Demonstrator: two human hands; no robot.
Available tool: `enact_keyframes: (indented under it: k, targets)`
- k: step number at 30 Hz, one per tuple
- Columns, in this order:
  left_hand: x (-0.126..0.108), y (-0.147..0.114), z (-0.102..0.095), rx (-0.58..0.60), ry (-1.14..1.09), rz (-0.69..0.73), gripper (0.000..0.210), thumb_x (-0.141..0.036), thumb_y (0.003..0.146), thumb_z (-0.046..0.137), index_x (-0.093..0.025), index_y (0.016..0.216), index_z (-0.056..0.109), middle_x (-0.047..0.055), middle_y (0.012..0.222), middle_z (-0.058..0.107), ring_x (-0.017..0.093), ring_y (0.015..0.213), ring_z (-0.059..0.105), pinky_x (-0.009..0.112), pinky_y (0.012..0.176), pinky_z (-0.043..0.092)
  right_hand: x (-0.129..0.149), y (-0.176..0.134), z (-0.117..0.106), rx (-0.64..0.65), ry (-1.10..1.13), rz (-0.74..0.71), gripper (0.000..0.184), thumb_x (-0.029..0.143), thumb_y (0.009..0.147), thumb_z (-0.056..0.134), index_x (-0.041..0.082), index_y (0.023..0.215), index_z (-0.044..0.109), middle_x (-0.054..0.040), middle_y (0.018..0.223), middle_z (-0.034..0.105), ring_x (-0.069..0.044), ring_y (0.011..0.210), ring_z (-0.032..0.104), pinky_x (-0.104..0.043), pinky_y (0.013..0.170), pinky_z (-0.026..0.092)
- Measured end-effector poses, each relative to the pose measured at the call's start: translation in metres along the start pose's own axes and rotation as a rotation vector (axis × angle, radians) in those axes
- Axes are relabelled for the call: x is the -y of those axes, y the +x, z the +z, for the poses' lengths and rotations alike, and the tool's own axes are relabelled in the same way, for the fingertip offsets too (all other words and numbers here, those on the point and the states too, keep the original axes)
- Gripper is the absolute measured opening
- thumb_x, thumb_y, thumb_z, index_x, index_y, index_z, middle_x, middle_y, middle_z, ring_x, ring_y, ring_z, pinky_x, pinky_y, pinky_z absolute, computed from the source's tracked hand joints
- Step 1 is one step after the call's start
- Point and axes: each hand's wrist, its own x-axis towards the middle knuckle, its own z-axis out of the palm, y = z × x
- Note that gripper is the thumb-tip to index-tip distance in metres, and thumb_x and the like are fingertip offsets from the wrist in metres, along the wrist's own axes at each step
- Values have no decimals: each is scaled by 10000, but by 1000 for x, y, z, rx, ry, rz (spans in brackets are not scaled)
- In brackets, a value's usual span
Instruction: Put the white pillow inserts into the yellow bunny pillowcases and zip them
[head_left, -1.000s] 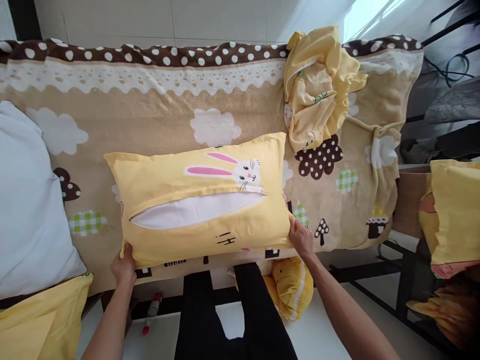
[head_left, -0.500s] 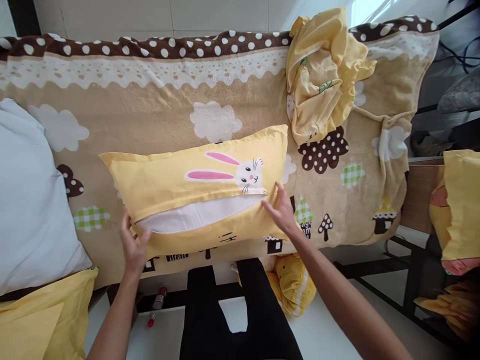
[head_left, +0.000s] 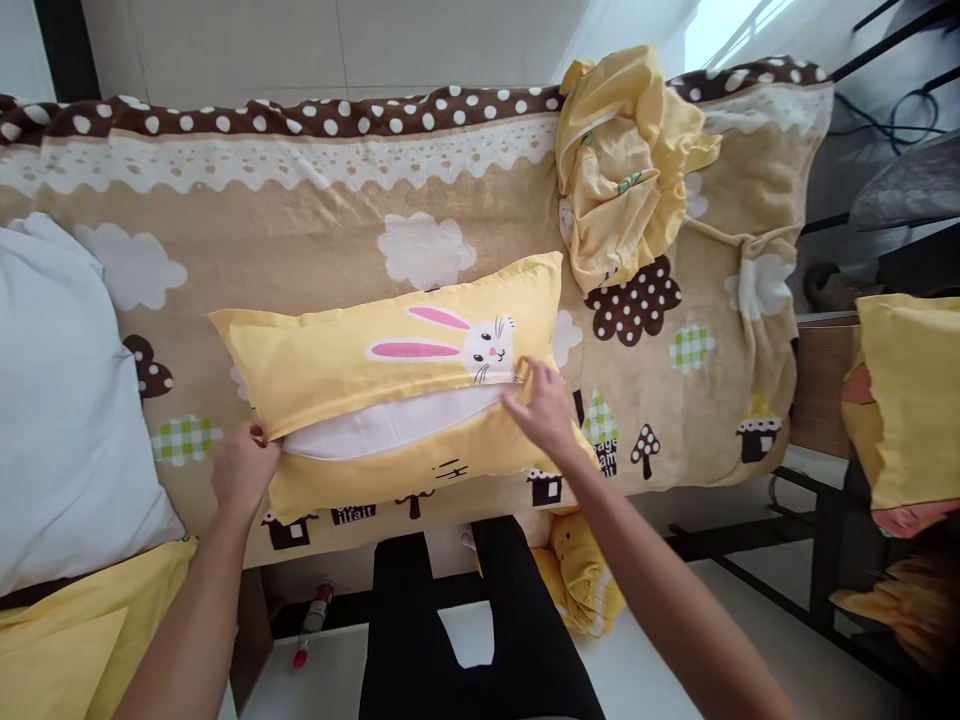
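Observation:
A yellow pillowcase (head_left: 322, 350) with a white rabbit print lies on the bed, a white pillow (head_left: 390, 425) showing through the long slit in its face. My left hand (head_left: 246, 470) is closed on the left side of the pillowcase, at the slit's left end. At the opposite end of the slit, my right hand (head_left: 544, 410) rests against the fabric, thumb and fingers apart. Part of the pillowcase's right end is hidden under that hand and forearm.
A patterned beige blanket (head_left: 300, 235) covers the bed. Crumpled yellow cloth (head_left: 622, 200) lies at its far right. On the left are a white pillow (head_left: 60, 400) and yellow fabric (head_left: 67, 650). A bottle (head_left: 313, 620) lies on the floor, and another yellow pillowcase (head_left: 915, 400) is at right.
My left hand has turned and closed on the pillowcase's left edge. My right hand stays near the slit's right end, its fingers slightly more bent. The view has shifted a little.

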Motion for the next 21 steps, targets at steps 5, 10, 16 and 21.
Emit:
enact_keyframes:
  k: [5, 10, 16, 21]
  targets:
    - [-17, -5, 17, -9, -9, 37, 544, -402, 949, 362, -89, 1360, 532, 283, 1114, 681, 424, 963, 666, 496, 767, 502, 24, -3, 33, -102, -263, 165, 664, 297, 838, 535, 147, 1465, 377, -203, 1434, 497, -360, 1303, 455, -512, 991, 428]
    - [-17, -9, -5, -25, 219, 105, 442, -334, 915, 404, -129, 1229, 636, 246, 1026, 700, 404, 916, 672, 458, 729, 490, 17, 27, 1, 46, -476, 245, 598, 147, 870, 482, 134, 1460, 382, -201, 1227, 579, -307, 1044, 614, -408, 831, 459]
    - [37, -66, -55, -140, 263, 244, 446, -282, 839, 444, -197, 1245, 609, 113, 788, 657, 338, 739, 625, 380, 634, 428, 24, -5, -87, 203, -631, 29, 599, 104, 829, 498, 191, 1419, 453, -115, 921, 681, -256, 762, 633, -325, 656, 395]
    - [46, -82, -69, -155, -26, 240, 610, -230, 788, 448, -234, 1398, 472, 64, 903, 671, 287, 785, 628, 328, 671, 436, 35, -37, -97, 138, -689, 32, 583, 123, 804, 535, 169, 1383, 485, -124, 963, 698, -246, 767, 637, -298, 616, 365]
